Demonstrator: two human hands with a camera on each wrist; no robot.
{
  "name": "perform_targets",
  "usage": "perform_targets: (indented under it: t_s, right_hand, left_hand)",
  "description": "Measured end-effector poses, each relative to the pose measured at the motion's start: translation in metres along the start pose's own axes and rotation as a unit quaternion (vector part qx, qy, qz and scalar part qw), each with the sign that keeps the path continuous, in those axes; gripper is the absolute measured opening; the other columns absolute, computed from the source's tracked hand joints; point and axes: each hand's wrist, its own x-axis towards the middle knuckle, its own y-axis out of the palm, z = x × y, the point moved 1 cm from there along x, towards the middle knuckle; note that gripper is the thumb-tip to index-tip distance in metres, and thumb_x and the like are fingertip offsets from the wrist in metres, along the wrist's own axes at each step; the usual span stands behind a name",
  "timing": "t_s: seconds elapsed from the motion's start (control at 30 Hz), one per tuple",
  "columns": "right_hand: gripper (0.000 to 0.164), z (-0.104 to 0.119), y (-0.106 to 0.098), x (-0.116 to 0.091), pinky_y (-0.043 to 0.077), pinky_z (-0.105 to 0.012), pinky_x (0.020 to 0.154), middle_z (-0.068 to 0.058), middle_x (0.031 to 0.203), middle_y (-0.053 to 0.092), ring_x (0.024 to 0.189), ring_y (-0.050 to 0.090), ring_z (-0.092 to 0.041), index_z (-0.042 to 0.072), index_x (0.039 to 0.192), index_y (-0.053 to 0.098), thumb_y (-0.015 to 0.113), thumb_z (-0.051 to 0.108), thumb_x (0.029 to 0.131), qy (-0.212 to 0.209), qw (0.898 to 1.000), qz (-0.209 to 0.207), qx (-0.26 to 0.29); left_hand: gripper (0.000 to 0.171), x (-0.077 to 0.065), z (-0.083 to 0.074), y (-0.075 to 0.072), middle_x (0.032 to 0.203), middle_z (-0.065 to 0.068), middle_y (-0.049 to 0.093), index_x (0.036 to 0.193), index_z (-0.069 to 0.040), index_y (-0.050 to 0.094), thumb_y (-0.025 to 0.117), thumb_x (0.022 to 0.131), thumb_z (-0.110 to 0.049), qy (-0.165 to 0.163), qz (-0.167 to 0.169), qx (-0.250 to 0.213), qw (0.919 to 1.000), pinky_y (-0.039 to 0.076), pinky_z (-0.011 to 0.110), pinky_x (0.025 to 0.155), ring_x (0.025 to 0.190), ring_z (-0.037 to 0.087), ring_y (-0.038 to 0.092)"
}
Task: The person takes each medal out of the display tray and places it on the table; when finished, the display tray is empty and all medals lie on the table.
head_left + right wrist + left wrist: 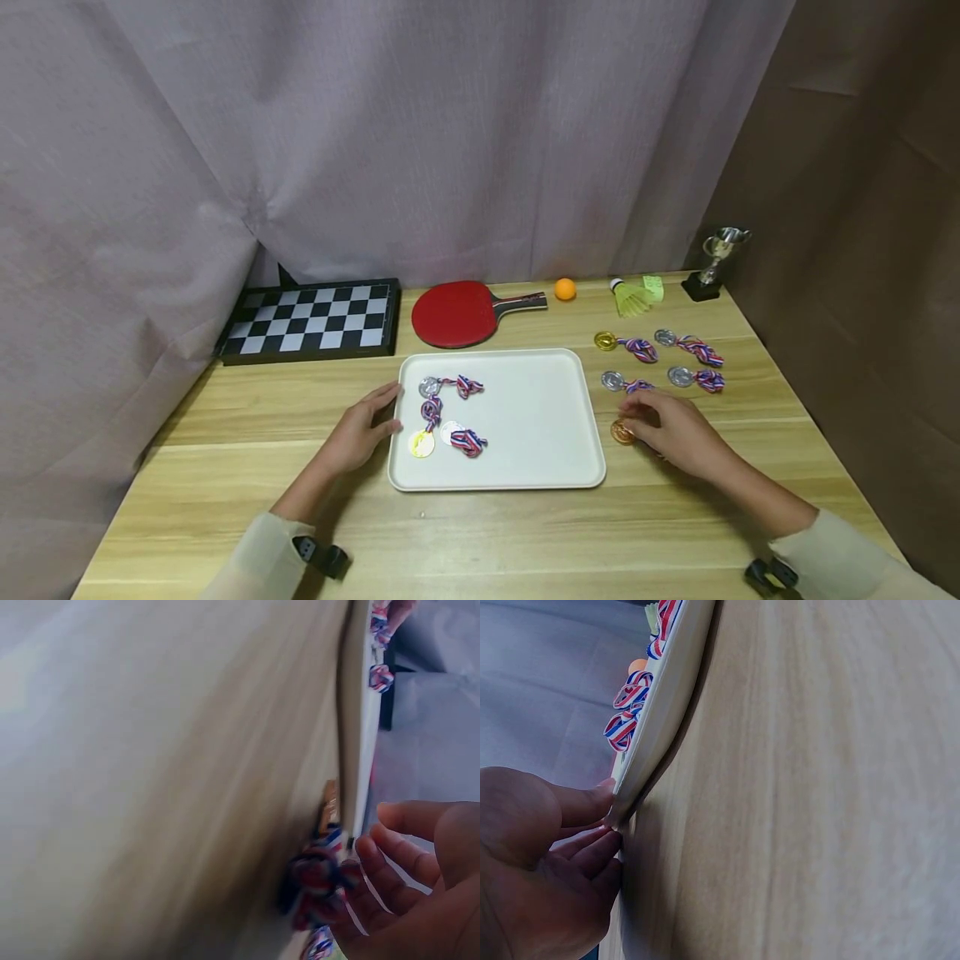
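Observation:
My left hand [360, 431] holds the left rim of the white tray [525, 477], with the thumb at the edge in the left wrist view. On the tray's left part lie a gold medal [422, 444] and two silver medals [430, 387], all with striped ribbons. Right of the tray, my right hand [675, 429] hovers over a bronze medal [622, 432], fingertips right at it. The right wrist view shows its thumb and fingers apart beside the bundled ribbon [319, 881]. Just beyond that hand is a silver medal [612, 381], its ribbon partly hidden.
Farther right lie a gold medal [606, 341] and two more silver medals [681, 377]. Along the back stand or lie a chessboard [311, 321], a red table tennis bat [454, 314], an orange ball [565, 289], a shuttlecock [632, 298] and a trophy cup [720, 250].

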Motion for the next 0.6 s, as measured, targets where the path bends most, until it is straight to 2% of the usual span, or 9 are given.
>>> perform_targets:
  t_s: [0.13, 0.23, 0.37, 0.6]
  right_hand:
    - [0.022, 0.017, 0.0, 0.005, 0.059, -0.051, 0.089, -0.006, 0.107, 0.073, 0.1, 0.07, -0.026, 0.004, 0.114, 0.073, 0.075, 0.01, 0.093, 0.0, 1.0, 0.014, 0.027]
    - [0.021, 0.03, 0.007, 0.013, 0.06, -0.048, 0.089, -0.007, 0.109, 0.073, 0.1, 0.069, -0.024, 0.004, 0.115, 0.073, 0.073, 0.008, 0.095, -0.01, 0.997, 0.039, 0.063]
    - [0.017, 0.049, 0.023, 0.026, 0.061, -0.042, 0.087, -0.004, 0.106, 0.073, 0.099, 0.066, -0.019, 0.005, 0.112, 0.073, 0.072, 0.008, 0.096, -0.04, 0.992, 0.068, 0.098]
    - [0.015, 0.086, 0.057, 0.047, 0.059, -0.035, 0.085, 0.005, 0.095, 0.069, 0.091, 0.063, -0.012, 0.005, 0.109, 0.074, 0.072, 0.01, 0.095, -0.074, 0.985, 0.105, 0.117]
  left_hand:
    - [0.06, 0.001, 0.0, 0.0, 0.162, 0.022, 0.038, 0.152, 0.008, 0.042, 0.066, 0.097, 0.001, -0.003, 0.0, 0.0, 1.0, 0.023, 0.051, 0.127, 0.152, 0.04, 0.031]
    - [0.06, 0.001, 0.0, 0.0, 0.162, 0.022, 0.038, 0.152, 0.008, 0.042, 0.066, 0.097, 0.0, -0.003, -0.001, 0.001, 1.0, 0.023, 0.051, 0.127, 0.152, 0.04, 0.031]
    - [0.06, 0.001, 0.0, 0.0, 0.162, 0.022, 0.038, 0.152, 0.007, 0.042, 0.066, 0.097, 0.0, -0.003, -0.002, 0.001, 1.0, 0.023, 0.051, 0.127, 0.151, 0.039, 0.032]
    - [0.06, 0.0, 0.0, 0.001, 0.161, 0.023, 0.039, 0.151, 0.009, 0.042, 0.066, 0.097, 0.002, 0.002, -0.002, -0.003, 1.0, 0.023, 0.051, 0.127, 0.151, 0.04, 0.032]
